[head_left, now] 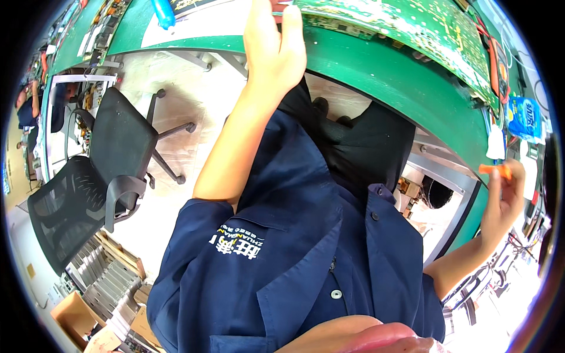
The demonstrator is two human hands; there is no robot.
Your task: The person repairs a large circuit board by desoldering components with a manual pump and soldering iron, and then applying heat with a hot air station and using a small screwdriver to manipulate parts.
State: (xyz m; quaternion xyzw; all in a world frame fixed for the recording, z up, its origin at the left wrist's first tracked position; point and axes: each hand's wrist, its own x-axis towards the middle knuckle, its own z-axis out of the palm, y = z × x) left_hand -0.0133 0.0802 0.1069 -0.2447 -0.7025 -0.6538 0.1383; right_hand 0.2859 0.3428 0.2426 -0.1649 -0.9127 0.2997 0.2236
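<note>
At the top edge, my left hand is raised beside a large green circuit board. Its thumb stands apart from the rest of the hand, and most of the fingers are cut off by the picture's edge. A bit of red shows behind the thumb, too little to name. Far to the right, my right hand pinches a small orange piece at the bench's edge. Just beyond that hand are a white object with a narrow tip and a blue packet.
A green bench runs across the top. On it lie a white sheet, a blue tube-like thing and red cables at the right. A black office chair and stacked grey parts stand left. Other people appear far left.
</note>
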